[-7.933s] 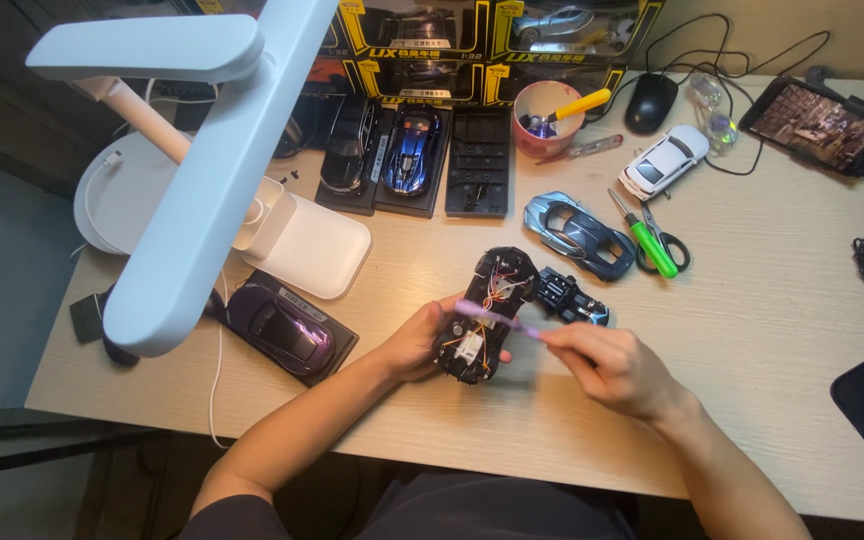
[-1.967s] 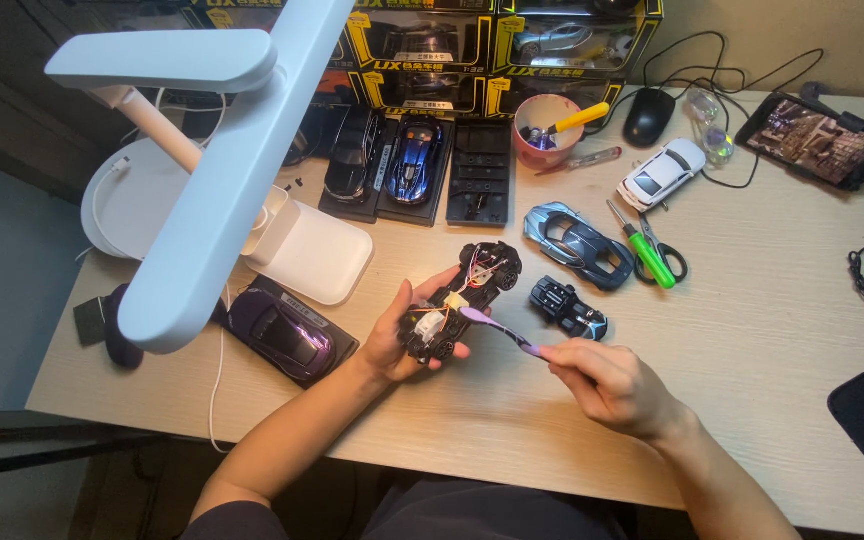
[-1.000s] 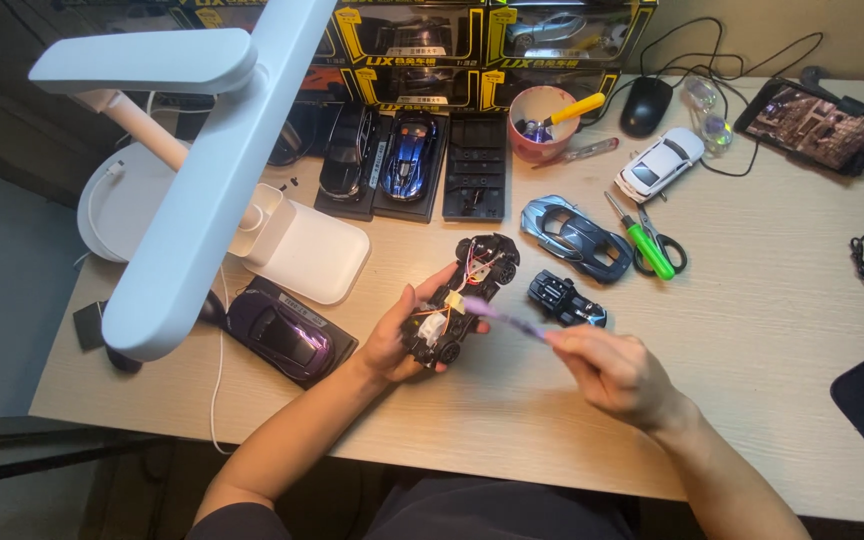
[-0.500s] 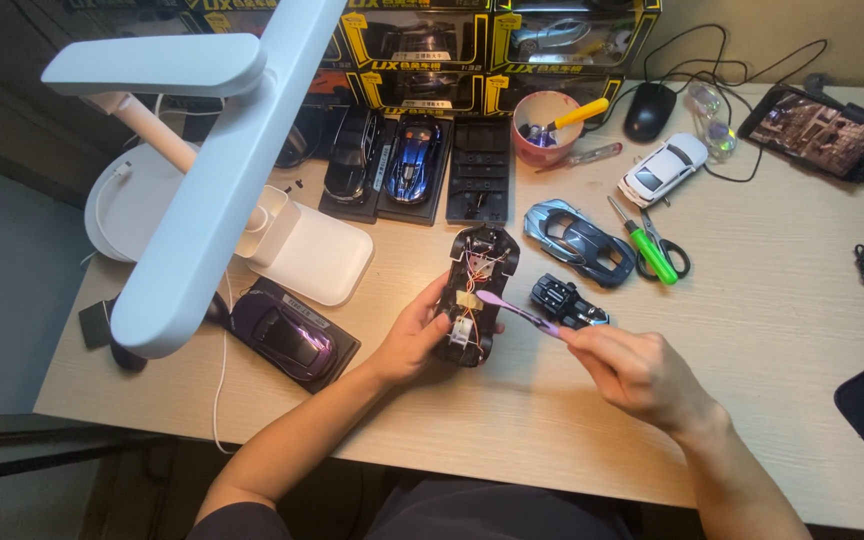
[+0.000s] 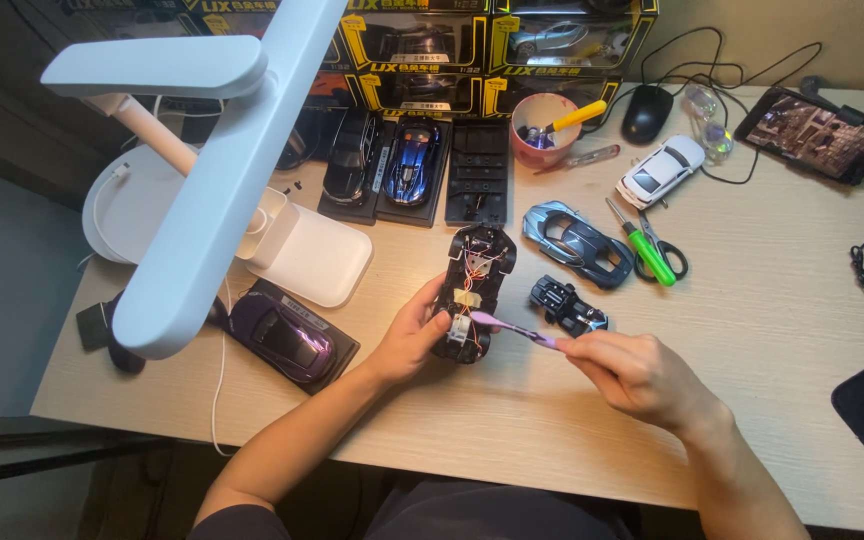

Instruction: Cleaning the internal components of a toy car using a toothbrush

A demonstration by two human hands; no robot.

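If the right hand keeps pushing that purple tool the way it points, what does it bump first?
Probably the left hand: the right hand aims the purple tool left across the open car chassis, whose inner parts its tip already seems to touch.

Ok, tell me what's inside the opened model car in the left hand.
The opened model car, steadied by the left hand, shows red wires, a pale central block and a whitish part near its lower end. The purple tool covers a little; anything beneath stays hidden.

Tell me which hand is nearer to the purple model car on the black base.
Left. The left hand grips the opened car chassis just right of the purple model car; the right hand, holding a purple tool, is farther right, beyond the chassis.
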